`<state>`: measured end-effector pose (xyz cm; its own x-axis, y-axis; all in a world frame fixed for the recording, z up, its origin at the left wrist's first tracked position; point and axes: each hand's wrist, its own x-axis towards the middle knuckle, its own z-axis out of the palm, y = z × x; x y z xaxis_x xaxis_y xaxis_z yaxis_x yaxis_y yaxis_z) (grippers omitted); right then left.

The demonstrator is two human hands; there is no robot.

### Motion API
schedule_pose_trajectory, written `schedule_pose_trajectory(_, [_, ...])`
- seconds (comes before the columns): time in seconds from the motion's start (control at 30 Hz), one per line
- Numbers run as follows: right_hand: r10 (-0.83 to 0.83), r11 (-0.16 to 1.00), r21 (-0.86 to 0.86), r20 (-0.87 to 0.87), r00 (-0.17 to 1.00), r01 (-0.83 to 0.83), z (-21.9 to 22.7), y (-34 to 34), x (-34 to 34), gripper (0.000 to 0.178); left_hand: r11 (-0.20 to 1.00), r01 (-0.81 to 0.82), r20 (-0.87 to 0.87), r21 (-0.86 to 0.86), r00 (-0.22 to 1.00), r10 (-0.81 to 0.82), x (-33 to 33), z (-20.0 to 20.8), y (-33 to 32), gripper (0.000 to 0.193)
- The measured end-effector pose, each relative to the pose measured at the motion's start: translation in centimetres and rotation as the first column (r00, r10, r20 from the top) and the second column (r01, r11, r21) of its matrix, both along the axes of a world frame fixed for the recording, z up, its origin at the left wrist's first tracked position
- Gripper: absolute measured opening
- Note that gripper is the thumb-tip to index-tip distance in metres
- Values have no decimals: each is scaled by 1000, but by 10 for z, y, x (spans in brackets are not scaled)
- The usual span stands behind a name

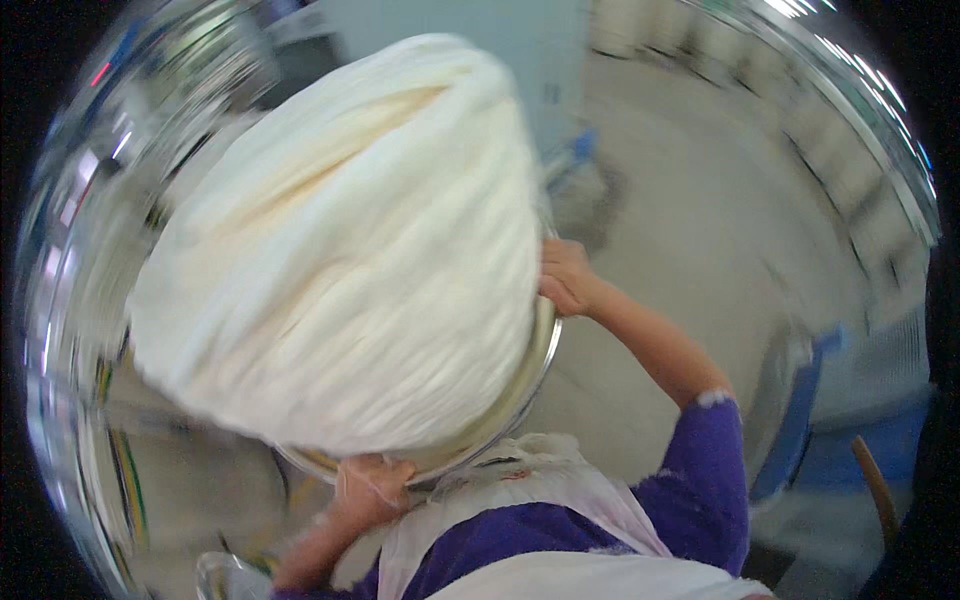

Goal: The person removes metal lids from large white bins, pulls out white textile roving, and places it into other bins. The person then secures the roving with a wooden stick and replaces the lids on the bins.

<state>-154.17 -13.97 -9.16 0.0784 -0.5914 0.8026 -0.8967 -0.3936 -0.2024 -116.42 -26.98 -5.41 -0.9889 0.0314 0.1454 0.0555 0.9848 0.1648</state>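
Note:
A big heap of white, rope-like fibre sliver (350, 270) bulges high out of a round sliver can (545, 365) with a shiny metal rim. It leans away from me to the far left and hides most of the can. My left hand (372, 485) is closed over the near edge of the rim, right below the sliver. On the right side, my right hand (567, 278) grips the rim with bent fingers, its arm stretched out. Both hands are partly hidden by the sliver or blurred.
Ahead stands a pale blue-grey cabinet (460, 70) with a blue part (580, 148) at its foot. Blurred machinery lines the left. Blue-framed equipment (800, 420) and a brown curved handle (877, 490) are at the right. Grey floor (680, 220) runs along the right side.

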Motion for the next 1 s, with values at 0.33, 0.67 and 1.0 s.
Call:
schedule_pose_trajectory(0.33, [281,960,13,-8,960,-281,6,-104,107,26,902,-424,81,-86,899,430,118,-11,-13,15])
schedule_pose_trajectory(0.67, [458,883,164,-97,884,-439,13,-206,191,39,446,-831,66,-332,451,890,199,-3,-42,14])
schedule_pose_trajectory(1.0, [559,819,198,-68,826,-538,7,-338,264,52,117,-925,65,-362,100,993,268,-11,-111,24])
